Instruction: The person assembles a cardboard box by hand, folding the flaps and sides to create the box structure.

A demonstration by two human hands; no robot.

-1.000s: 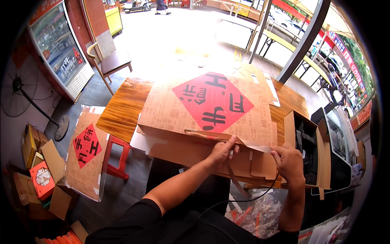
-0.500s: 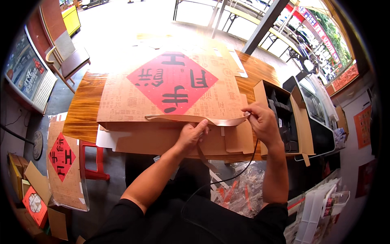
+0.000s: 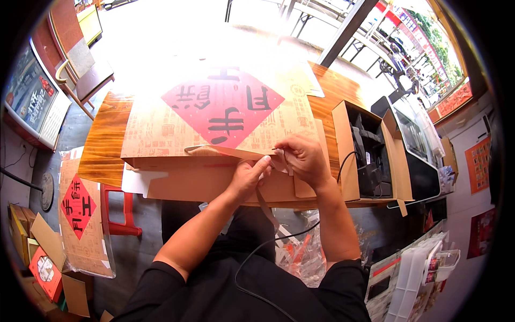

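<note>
A flat brown cardboard box blank point(image 3: 145, 131) with a red diamond and black characters lies on the wooden table in front of me. A pale ribbon strap point(image 3: 225, 152) runs along its near edge, and a loose length hangs below the edge. My left hand point(image 3: 249, 177) pinches the strap at that edge, thumb on top. Just to its right, my right hand point(image 3: 306, 161) holds the strap's other end between thumb and fingers, close to the cardboard. The fingertips partly hide where the strap meets the board.
More flat cardboard point(image 3: 214, 185) lies under the blank on the wooden table point(image 3: 102, 147). An open carton point(image 3: 343, 145) with black items stands right. A red stool point(image 3: 120, 212) and wrapped blanks point(image 3: 102, 236) are at left. A black cable point(image 3: 268, 247) crosses my front.
My right hand has moved left, from the blank's right corner to beside my left hand, bringing the strap's end along. The stretched strap now bunches at the right fingers. My left hand stays at the edge.
</note>
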